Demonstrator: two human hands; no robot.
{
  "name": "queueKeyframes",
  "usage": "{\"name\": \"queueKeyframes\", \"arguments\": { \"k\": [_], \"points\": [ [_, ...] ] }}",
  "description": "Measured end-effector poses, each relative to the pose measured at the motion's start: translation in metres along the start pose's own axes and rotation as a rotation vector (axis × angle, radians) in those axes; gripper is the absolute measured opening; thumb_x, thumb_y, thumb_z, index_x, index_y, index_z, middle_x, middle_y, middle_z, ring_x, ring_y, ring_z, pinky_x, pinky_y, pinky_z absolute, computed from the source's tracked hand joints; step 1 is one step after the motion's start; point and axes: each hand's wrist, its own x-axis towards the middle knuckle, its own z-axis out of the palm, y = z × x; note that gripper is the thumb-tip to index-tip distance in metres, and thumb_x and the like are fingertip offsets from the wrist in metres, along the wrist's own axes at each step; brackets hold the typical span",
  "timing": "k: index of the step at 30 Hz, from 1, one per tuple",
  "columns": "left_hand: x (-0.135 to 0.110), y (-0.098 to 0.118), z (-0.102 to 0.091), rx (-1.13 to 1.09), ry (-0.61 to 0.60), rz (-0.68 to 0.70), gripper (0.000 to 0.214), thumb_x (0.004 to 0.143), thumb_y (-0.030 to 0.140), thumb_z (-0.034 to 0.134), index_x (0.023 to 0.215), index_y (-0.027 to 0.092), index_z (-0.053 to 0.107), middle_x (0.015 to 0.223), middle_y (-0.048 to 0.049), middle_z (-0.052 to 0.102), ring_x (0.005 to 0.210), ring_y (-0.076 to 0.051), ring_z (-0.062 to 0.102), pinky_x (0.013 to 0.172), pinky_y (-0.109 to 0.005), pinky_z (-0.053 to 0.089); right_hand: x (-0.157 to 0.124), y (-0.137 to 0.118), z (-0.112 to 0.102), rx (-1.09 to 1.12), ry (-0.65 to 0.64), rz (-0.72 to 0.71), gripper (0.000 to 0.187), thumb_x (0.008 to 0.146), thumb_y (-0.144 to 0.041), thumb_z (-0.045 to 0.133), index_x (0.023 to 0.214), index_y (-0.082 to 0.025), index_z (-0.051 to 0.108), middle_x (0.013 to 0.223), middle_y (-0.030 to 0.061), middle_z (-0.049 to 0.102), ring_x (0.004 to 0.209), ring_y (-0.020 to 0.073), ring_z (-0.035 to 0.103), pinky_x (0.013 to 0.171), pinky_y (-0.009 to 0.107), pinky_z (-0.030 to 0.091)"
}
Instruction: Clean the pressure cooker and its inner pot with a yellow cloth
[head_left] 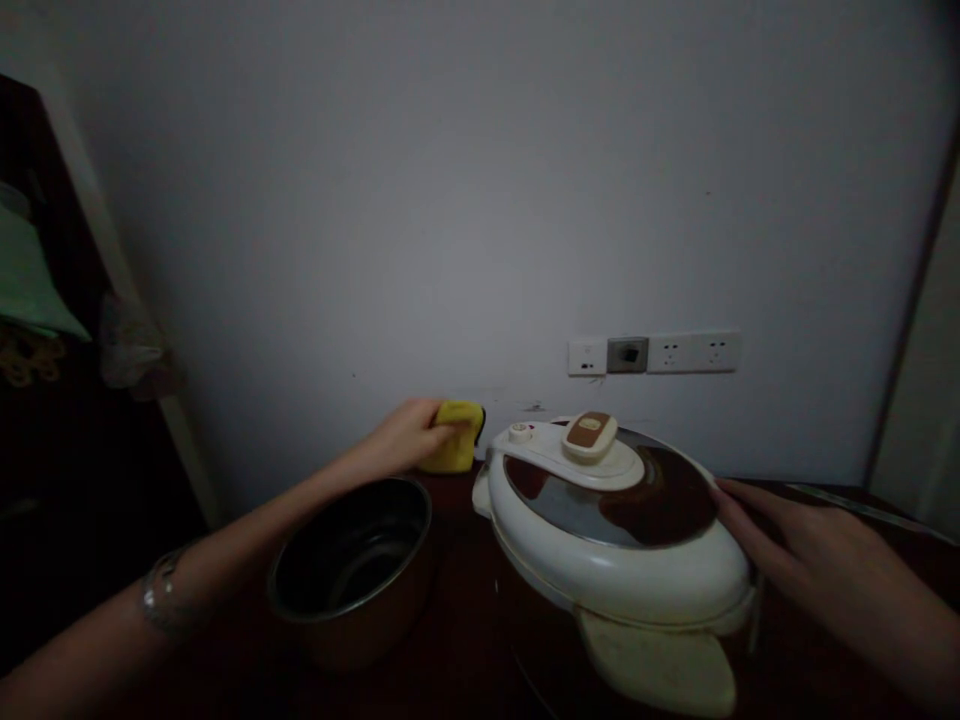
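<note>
A yellow cloth (451, 452) is pinched in my left hand (412, 436), close to the wall and beyond the pot. Below that forearm stands a dark-lined inner pot (352, 630), its mouth facing up. My right hand (806, 545) grips the right rim of an electric pressure cooker (622, 580), with some fingers hidden behind it. The cooker's white lid is on, with a brown-and-cream knob (590, 437) on top and a round valve (519, 432) at its left. A cream handle (660, 662) juts out at the front.
Both vessels stand on a dark red table (469, 610) against a pale wall (450, 200). Sockets (694, 352) are set in the wall behind the cooker. At the left hang a green cloth (30, 270) and a plastic bag (131, 345).
</note>
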Motion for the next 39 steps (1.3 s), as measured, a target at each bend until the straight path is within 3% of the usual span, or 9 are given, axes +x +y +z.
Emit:
{"name": "queueKeyframes", "arguments": {
  "k": [3,9,13,19,25,29,32,36,39],
  "points": [
    [0.041,0.007,-0.001,0.054,0.238,0.195,0.028,0.082,0.028,0.049,0.101,0.013,0.064,0.096,-0.0073,0.068,0.084,-0.018,0.06,0.075,-0.03,0.046,0.0,-0.003,-0.001,0.005,-0.087,0.008,0.044,0.092,-0.041,0.033,0.104,-0.019,0.069,0.085,0.0107,0.073,0.068,0.0258,0.07,0.055,0.033,0.051],
    [0.089,0.017,0.06,0.038,-0.138,0.457,0.025,0.08,0.02,0.05,0.1,0.016,0.064,0.09,-0.0029,0.068,0.078,-0.014,0.059,0.072,-0.025,0.045,-0.001,-0.008,-0.005,0.013,-0.057,-0.017,0.041,0.093,-0.04,0.033,0.096,-0.02,0.069,0.087,0.0086,0.073,0.07,0.0252,0.07,0.058,0.033,0.051],
    [0.088,0.015,0.078,0.084,-0.141,0.471,0.021,0.081,0.02,0.048,0.095,0.017,0.063,0.08,0.0,0.065,0.07,-0.011,0.056,0.065,-0.023,0.043,-0.001,-0.013,-0.008,-0.007,-0.023,-0.035,0.039,0.093,-0.037,0.034,0.092,-0.019,0.069,0.084,0.0084,0.073,0.068,0.0237,0.07,0.059,0.032,0.052],
    [0.071,0.019,0.065,0.255,-0.124,0.608,0.015,0.073,0.017,0.053,0.087,0.015,0.059,0.083,-0.0029,0.062,0.076,-0.015,0.056,0.071,-0.028,0.045,-0.001,-0.016,-0.009,-0.04,-0.021,-0.035,0.041,0.093,-0.036,0.033,0.091,-0.018,0.069,0.087,0.01,0.073,0.07,0.0247,0.07,0.062,0.035,0.053],
    [0.04,0.018,0.067,0.386,-0.061,0.791,0.023,0.073,0.022,0.055,0.095,0.017,0.059,0.097,-0.009,0.063,0.091,-0.021,0.058,0.08,-0.035,0.047,0.0,-0.016,-0.01,-0.032,-0.002,-0.056,0.038,0.093,-0.034,0.035,0.092,-0.019,0.069,0.084,0.0092,0.073,0.068,0.0233,0.07,0.06,0.032,0.053],
    [0.022,0.019,0.065,0.393,-0.04,0.744,0.015,0.075,0.024,0.053,0.086,0.016,0.06,0.084,-0.0058,0.064,0.075,-0.016,0.058,0.07,-0.029,0.047,-0.001,-0.018,-0.01,-0.029,-0.022,-0.024,0.039,0.094,-0.036,0.033,0.093,-0.019,0.068,0.083,0.009,0.073,0.068,0.0235,0.069,0.062,0.033,0.053],
    [0.029,0.025,0.051,0.32,0.063,0.571,0.016,0.079,0.027,0.049,0.077,0.016,0.06,0.068,-0.0005,0.061,0.06,-0.012,0.053,0.06,-0.024,0.043,0.0,-0.019,-0.01,-0.034,-0.04,-0.003,0.04,0.094,-0.037,0.032,0.093,-0.019,0.068,0.082,0.0089,0.073,0.068,0.0243,0.069,0.062,0.034,0.053],
    [0.073,0.028,0.025,0.324,0.299,0.308,0.02,0.08,0.03,0.048,0.075,0.016,0.061,0.067,-0.0003,0.062,0.06,-0.012,0.054,0.057,-0.023,0.04,0.001,-0.02,-0.01,-0.044,-0.043,0.006,0.039,0.093,-0.037,0.033,0.09,-0.019,0.068,0.081,0.0091,0.073,0.067,0.0251,0.069,0.059,0.035,0.052],
    [0.114,0.021,0.024,0.437,0.382,0.269,0.024,0.08,0.033,0.049,0.082,0.014,0.062,0.071,-0.0036,0.062,0.065,-0.015,0.054,0.061,-0.025,0.039,0.002,-0.02,-0.01,-0.033,-0.035,-0.003,0.039,0.093,-0.036,0.033,0.086,-0.02,0.068,0.077,0.0085,0.072,0.065,0.0243,0.069,0.058,0.033,0.051]
  ]
}}
